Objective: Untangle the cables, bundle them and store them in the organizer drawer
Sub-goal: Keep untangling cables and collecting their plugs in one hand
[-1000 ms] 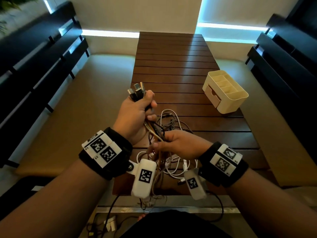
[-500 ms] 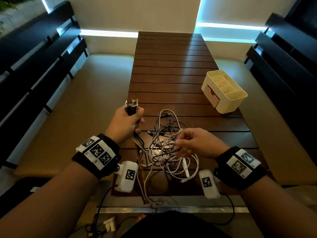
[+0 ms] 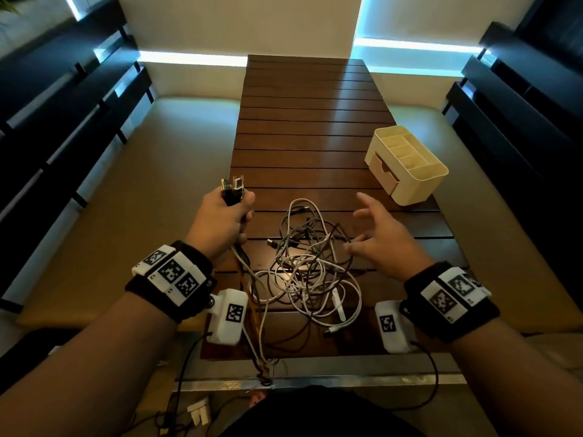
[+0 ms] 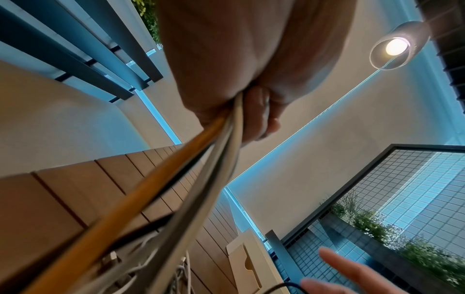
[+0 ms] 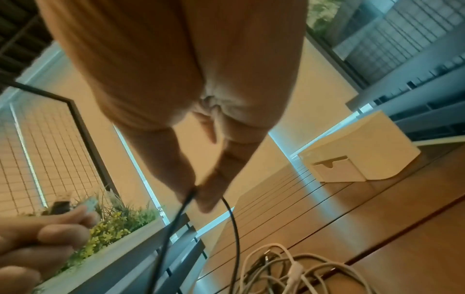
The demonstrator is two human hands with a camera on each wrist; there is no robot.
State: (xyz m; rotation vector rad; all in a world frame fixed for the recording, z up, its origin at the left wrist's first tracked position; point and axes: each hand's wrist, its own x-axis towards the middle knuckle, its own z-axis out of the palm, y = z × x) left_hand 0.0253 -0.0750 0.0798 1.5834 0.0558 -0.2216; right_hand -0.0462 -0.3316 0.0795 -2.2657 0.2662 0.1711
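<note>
Drawer (image 3: 383, 173) interior hidden; cables (image 3: 310, 263) tangled.

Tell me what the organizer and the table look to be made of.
Organizer: likely plastic; cream, smooth matte walls with rounded moulded corners and a notched drawer front. Table: looks like dark brown wooden slats, with parallel grooves and a soft sheen; whether it is solid wood or veneer cannot be told.

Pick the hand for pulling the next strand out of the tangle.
Right. The left hand is full, gripping the gathered plug ends. The right hand is beside the tangle, pinching a dark cable.
</note>
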